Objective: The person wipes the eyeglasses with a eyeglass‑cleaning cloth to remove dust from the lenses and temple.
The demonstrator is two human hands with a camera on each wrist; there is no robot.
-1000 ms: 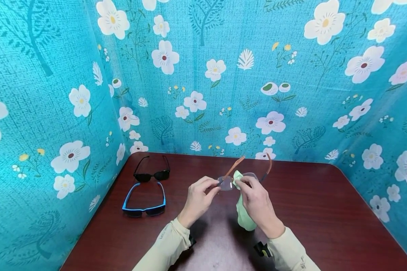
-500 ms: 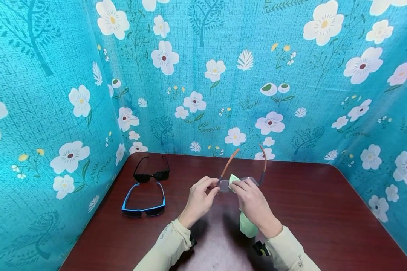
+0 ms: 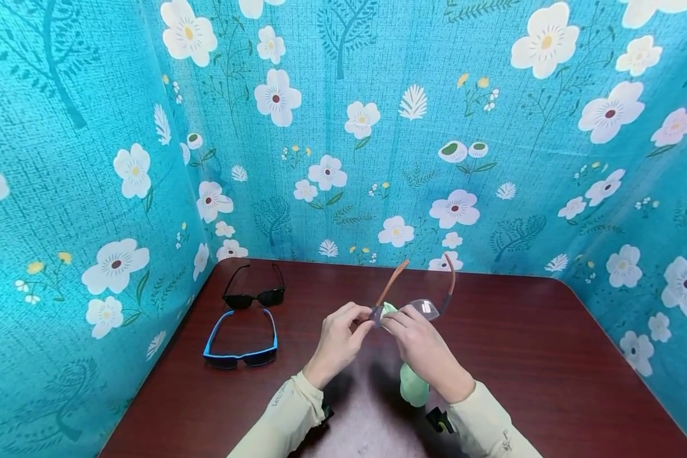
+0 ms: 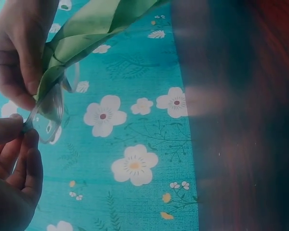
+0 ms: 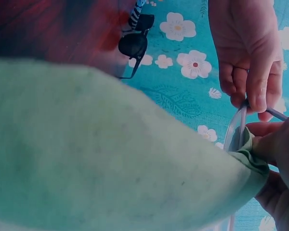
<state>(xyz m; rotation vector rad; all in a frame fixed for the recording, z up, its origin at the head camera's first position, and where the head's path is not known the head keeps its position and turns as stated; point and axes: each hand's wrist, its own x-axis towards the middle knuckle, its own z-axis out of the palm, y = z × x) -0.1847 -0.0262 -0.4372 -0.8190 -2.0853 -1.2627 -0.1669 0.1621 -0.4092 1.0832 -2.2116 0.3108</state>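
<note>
A pair of clear-lensed glasses [image 3: 426,310] with orange-brown temple tips is held up over the table, temples pointing away. My left hand [image 3: 336,343] pinches the frame at its left hinge between thumb and fingers. With my right hand [image 3: 426,350] I pinch a light green cloth [image 3: 415,387] around the left lens [image 4: 52,118], near the bridge. The loose end of the cloth hangs below the right hand, and in the right wrist view the cloth [image 5: 111,154] covers much of the picture. The right hand hides the bridge in the head view.
On the table's left side lie black sunglasses [image 3: 271,297], with blue-framed sunglasses [image 3: 260,358] just in front of them. The dark red-brown table [image 3: 527,356] ends at a blue floral curtain [image 3: 332,127] behind and on both sides.
My right hand has shifted slightly left and down with the cloth, further onto the left lens. The glasses tilted and tipped back, baring more of the right lens. My left hand keeps its pinch.
</note>
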